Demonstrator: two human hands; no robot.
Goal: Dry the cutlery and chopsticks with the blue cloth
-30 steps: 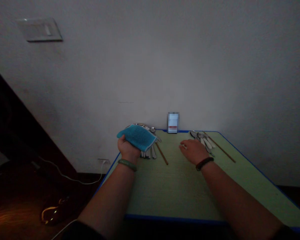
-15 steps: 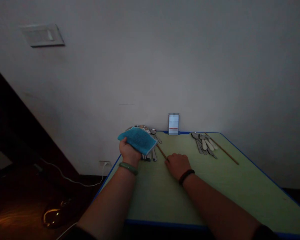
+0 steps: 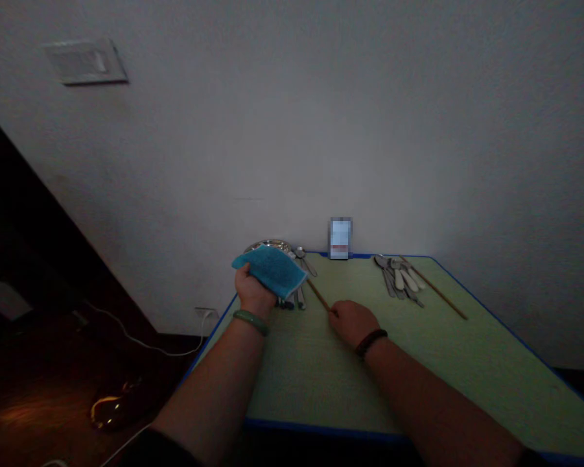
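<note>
My left hand (image 3: 253, 290) is closed on a blue cloth (image 3: 275, 269), thumb on its near side. A thin wooden chopstick (image 3: 319, 294) runs from the cloth's right corner to my right hand (image 3: 354, 322), which pinches its near end. The far end of the chopstick is hidden by the cloth. Behind and below the cloth, partly covered, lie a shiny metal plate (image 3: 284, 245) and several metal utensils (image 3: 300, 299). A spoon (image 3: 300, 252) shows just past the cloth's upper right edge.
On the light green table (image 3: 315, 383) with blue edging, several spoons and forks (image 3: 393, 279) lie at the right. Another chopstick (image 3: 440, 293) lies beside them. A phone (image 3: 340, 238) stands upright at the back against the wall. A white cable (image 3: 175, 353) hangs at the left.
My right hand has shifted slightly to the right with the chopstick, away from the cloth. The left hand keeps its hold on the cloth. The whole view has tilted a little.
</note>
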